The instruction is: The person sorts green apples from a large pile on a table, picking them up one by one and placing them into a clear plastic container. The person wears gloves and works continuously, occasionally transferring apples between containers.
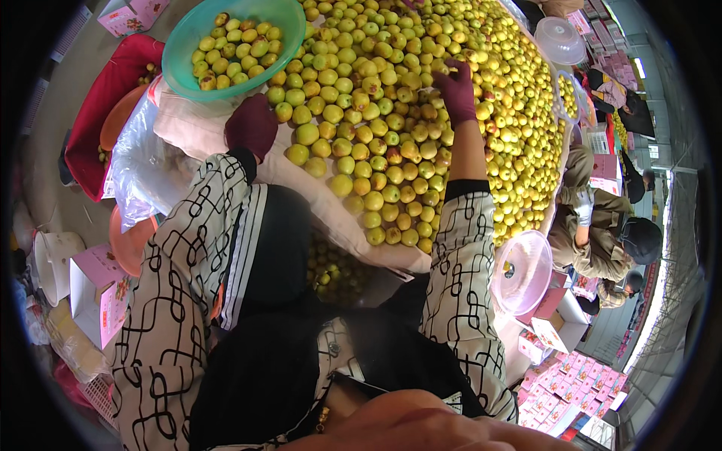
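Observation:
A wide heap of yellow-green jujube-like fruits (361, 135), some with brown patches, lies on a pale cloth (321, 203) in front of me. Above the fruits, at the upper middle, is my right hand (458, 90) in a maroon glove, fingers bent over the heap; whether it grips a fruit cannot be told. My left hand (252, 127), gloved alike, rests at the left edge of the heap just below a green plastic basin (175, 56) that holds similar fruits. Its fingers are turned away, so its hold is hidden.
A pink plastic basket (523, 273) stands at the heap's right edge. Co-workers sit on the right, one with a gloved hand (584, 206). A red-lined container (90, 135), clear plastic bag (135, 163) and open pink carton (101, 293) are on the left.

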`<state>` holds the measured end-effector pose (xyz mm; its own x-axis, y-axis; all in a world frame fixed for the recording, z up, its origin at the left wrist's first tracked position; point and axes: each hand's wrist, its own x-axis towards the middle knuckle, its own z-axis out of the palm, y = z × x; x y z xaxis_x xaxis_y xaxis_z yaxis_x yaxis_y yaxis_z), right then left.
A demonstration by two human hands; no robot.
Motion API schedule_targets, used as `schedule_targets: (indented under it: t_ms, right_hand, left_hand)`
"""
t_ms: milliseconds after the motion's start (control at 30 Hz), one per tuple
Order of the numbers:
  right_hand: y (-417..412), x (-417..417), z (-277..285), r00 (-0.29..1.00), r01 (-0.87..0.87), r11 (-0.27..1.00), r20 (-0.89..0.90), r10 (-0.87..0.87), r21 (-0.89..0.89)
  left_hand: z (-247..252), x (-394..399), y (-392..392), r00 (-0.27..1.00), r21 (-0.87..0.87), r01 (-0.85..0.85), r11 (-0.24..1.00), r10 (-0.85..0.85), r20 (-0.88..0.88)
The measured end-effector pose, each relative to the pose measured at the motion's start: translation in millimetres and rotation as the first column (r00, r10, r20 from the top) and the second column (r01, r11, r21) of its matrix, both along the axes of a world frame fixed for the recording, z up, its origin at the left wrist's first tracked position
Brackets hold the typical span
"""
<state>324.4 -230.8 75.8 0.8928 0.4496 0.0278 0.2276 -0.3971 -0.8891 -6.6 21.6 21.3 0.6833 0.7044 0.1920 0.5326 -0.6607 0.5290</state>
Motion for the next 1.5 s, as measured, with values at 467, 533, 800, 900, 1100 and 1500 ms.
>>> schedule_targets:
  t_ms: [467, 533, 800, 900, 1100, 1500]
  right_hand:
    - [3.2, -48.2, -7.1, 0.577, 0.184, 0.783, -0.710, 0.402, 0.594]
    - [14.3, -35.5, -4.4, 0.654, 0.129, 0.806, -0.660, 0.370, 0.578]
    - [115.0, 17.8, -15.3, 0.894, -0.032, 0.875, 0.378, 0.241, -0.482]
    - [118.1, 16.4, -17.0, 0.887, -0.034, 0.791, 0.347, 0.306, -0.611]
    - [47.8, 4.0, 8.7, 0.948, -0.314, 0.909, -0.048, 0.314, -0.272]
    - [-213.8, -86.2, 41.9, 0.824, 0.053, 0.874, -0.515, 0.235, 0.483]
  left_hand:
    - [4.6, 5.5, 2.5, 0.997, -0.079, -0.038, 0.996, 0.033, -0.067]
    - [3.8, 4.2, 2.9, 1.000, -0.076, -0.018, 0.997, 0.016, -0.024]
    - [-2.9, 3.1, 3.4, 0.997, -0.006, -0.039, 0.999, 0.039, -0.061]
    - [-3.9, 2.2, 3.8, 0.999, 0.029, -0.011, 1.000, 0.012, -0.043]
    - [-4.5, 1.5, 0.2, 0.999, 0.017, -0.021, 1.000, 0.022, -0.032]
    - [-0.7, 3.8, 6.3, 0.996, -0.042, 0.011, 0.999, -0.015, -0.093]
